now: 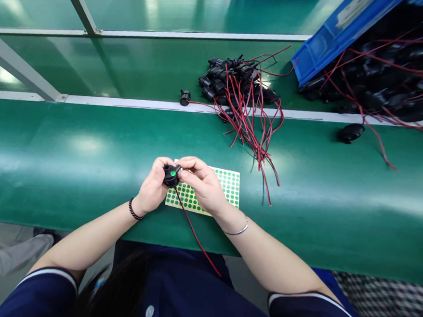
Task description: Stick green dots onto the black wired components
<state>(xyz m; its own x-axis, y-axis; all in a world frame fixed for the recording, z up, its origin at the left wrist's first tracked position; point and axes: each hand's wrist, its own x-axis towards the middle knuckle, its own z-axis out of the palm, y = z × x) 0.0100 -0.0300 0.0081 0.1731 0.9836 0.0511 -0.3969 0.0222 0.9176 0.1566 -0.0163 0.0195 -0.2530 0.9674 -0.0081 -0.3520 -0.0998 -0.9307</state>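
Note:
My left hand (154, 186) is closed around a small black pump (170, 179), a round housing with short spouts. A green round sticker (173, 173) sits on its upper face. The thumb and forefinger of my right hand (202, 184) pinch at the pump's right side, by a spout. From the pump a red wire (195, 234) trails down over the table's front edge. Beneath my hands lies a pale sheet of green dot stickers (231, 186), partly covered by my right hand.
Farther back on the green table (69, 168) lies a pile of black pumps (220, 79) with tangled red wires (248, 127). A tilted blue crate (313, 54) spills more pumps at right; one loose pump (351, 133) lies before it. Metal posts (25, 68) rise at left.

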